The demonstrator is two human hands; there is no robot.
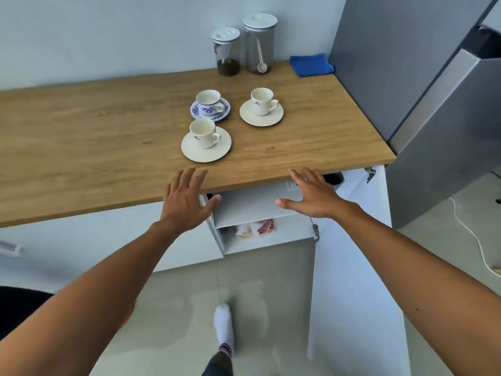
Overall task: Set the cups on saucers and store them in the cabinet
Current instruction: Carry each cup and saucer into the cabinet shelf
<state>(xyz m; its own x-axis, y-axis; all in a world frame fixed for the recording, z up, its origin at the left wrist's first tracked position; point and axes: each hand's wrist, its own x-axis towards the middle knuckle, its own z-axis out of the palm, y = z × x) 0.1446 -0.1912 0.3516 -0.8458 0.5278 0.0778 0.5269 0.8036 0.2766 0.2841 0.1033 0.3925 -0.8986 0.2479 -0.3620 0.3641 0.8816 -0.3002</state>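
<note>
Three cups stand on saucers on the wooden counter [81, 137]. A blue-patterned cup [209, 102] rests on a blue-patterned saucer [195, 112]. To its right a white cup [262, 100] sits on a white saucer [273, 118]. Nearest the front edge another white cup [204, 133] sits on a white saucer [189, 151]. My left hand [187, 199] and my right hand [311, 195] hover at the counter's front edge, fingers spread, holding nothing. Below them the white cabinet [252, 207] stands open, its door [349, 267] swung out to the right.
Two lidded jars [227, 52] [259, 44] and a folded blue cloth [311, 64] stand at the back of the counter. A grey fridge [393, 63] borders the right. Packets [257, 228] lie on the lower cabinet shelf. A white cable [471, 234] runs over the floor.
</note>
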